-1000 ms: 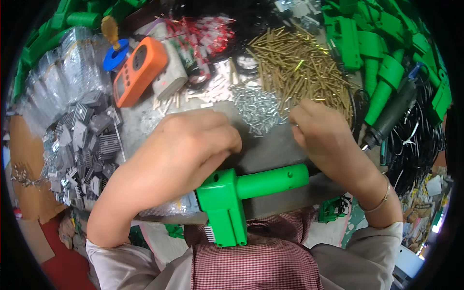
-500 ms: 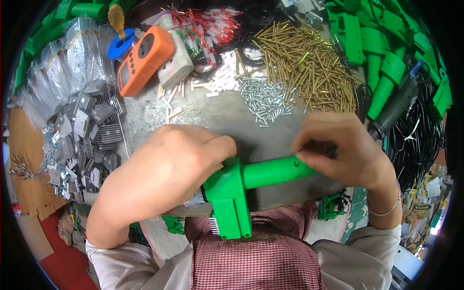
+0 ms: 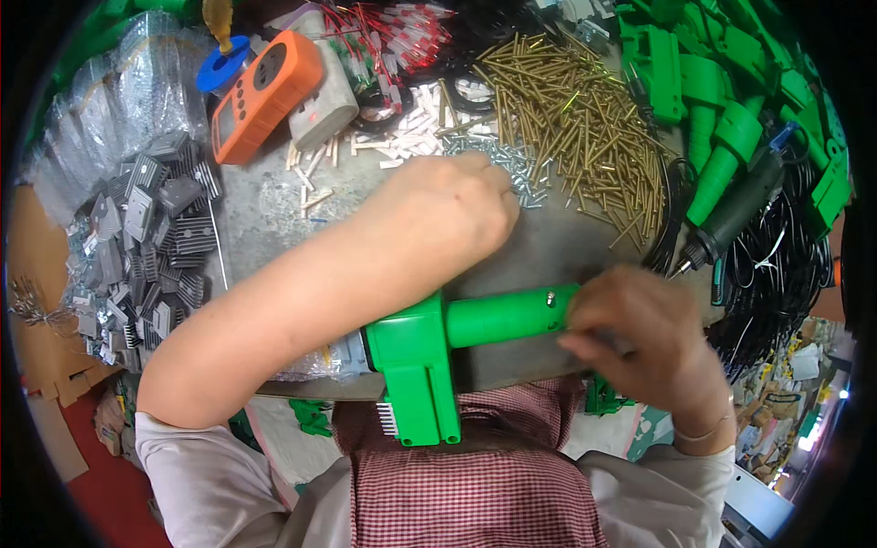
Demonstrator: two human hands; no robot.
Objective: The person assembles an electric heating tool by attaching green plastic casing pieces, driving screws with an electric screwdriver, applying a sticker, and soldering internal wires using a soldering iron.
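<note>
Your left hand [image 3: 457, 205] is at the silver screws [image 3: 527, 175], upper centre, grip hidden, while your blurred right hand [image 3: 644, 333] curls by the green housing [image 3: 422, 342], lower centre, hold unclear.

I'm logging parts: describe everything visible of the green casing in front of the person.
The green casing looks plastic: a blocky body overhanging the table and a round handle pointing right. Pale comb-like teeth jut from its lower left. Metal shows in a hole near the handle's end, by the blurred right hand, touch unclear. The left forearm hides its top left.
</note>
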